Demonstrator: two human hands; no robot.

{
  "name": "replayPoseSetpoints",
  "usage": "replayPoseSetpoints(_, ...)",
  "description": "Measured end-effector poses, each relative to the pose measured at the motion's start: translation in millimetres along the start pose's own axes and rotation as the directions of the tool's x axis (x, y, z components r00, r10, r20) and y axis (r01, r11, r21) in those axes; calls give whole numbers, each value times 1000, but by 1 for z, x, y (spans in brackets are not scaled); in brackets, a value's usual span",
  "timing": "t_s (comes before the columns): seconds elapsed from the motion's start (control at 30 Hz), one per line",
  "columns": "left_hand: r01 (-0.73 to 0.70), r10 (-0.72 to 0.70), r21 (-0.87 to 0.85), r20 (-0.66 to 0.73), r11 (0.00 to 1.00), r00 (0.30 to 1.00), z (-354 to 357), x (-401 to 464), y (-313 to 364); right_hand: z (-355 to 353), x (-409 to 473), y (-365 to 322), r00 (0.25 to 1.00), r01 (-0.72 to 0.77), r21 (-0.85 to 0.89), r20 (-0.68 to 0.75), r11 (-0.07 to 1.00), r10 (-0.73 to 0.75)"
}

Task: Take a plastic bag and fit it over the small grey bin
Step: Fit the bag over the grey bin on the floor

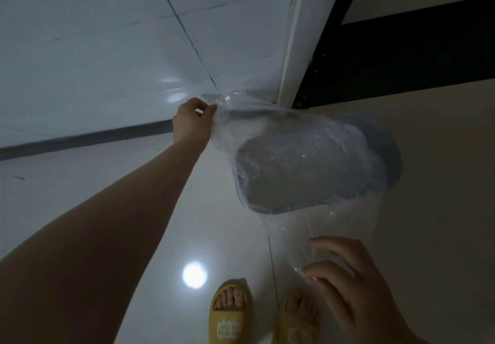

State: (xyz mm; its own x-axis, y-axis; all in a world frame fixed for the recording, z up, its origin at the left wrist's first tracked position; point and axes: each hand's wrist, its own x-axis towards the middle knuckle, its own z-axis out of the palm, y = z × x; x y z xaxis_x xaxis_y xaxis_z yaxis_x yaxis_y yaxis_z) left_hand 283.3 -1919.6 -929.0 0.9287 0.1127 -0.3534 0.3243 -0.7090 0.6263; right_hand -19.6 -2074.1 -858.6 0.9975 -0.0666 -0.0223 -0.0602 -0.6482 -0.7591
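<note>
A clear plastic bag (267, 129) is stretched over the small grey bin (385, 145), which stands on the floor beside a wall corner. The bin's dark opening shows through the film. My left hand (191, 121) reaches far out and pinches the bag's far edge near the corner. My right hand (353, 276), close to me, holds the near edge of the bag between thumb and fingers. The film sags between the two hands and covers most of the bin's rim.
A white tiled wall (107, 35) rises at the left, a dark door frame (375, 49) at the upper right. My feet in yellow slippers (230, 314) stand on the glossy floor just below the bin. A lamp reflection (194, 274) shines on the tiles.
</note>
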Motion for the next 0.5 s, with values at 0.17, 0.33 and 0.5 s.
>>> replayPoseSetpoints(0.17,2,-6,157,22,988,1000,2,4,-8,9,-8,11,996,-45,-28,79,999,47)
replayPoseSetpoints(0.33,144,-141,-1,219,990,966,9,-4,-8,10,-4,17,985,-20,-42,173,999,27)
replayPoseSetpoints(0.5,-5,-47,-253,-197,967,979,-38,-41,-6,-9,10,-6,985,41,-22,167,999,-37)
